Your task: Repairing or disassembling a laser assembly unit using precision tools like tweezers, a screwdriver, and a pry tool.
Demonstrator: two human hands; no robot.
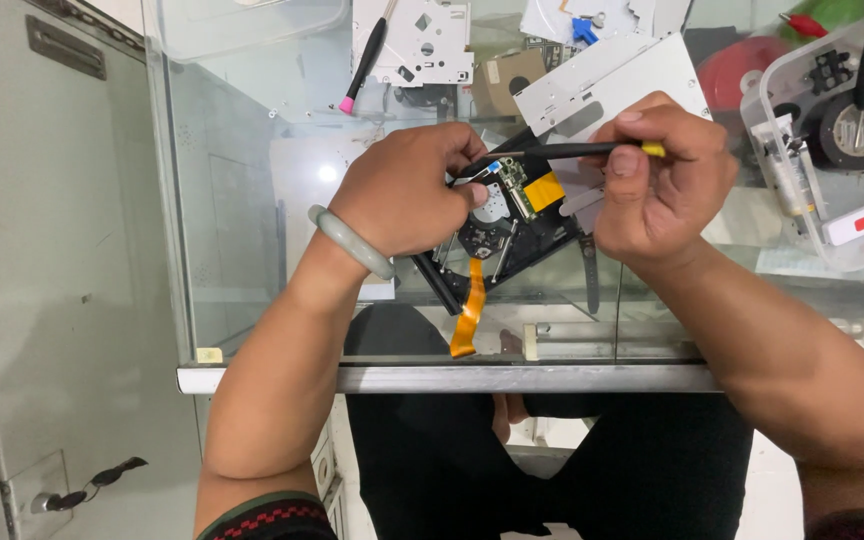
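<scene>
My left hand (407, 190), with a pale green bangle on its wrist, grips a black disc-drive mechanism (502, 235) that rests on a glass counter. The mechanism has a small green circuit board (515, 185) and an orange ribbon cable (469, 310) hanging toward me. My right hand (657, 180) holds a thin black tool with a yellow end (572, 150) level, its tip resting at the circuit board beside my left thumb.
A grey metal drive cover (612, 75) lies behind my hands. Another metal plate (417, 40) with a pink-tipped tool (362, 60) sits further back. A clear plastic box (842, 130) with parts stands at the right. The counter's metal front edge (512, 378) runs near my lap.
</scene>
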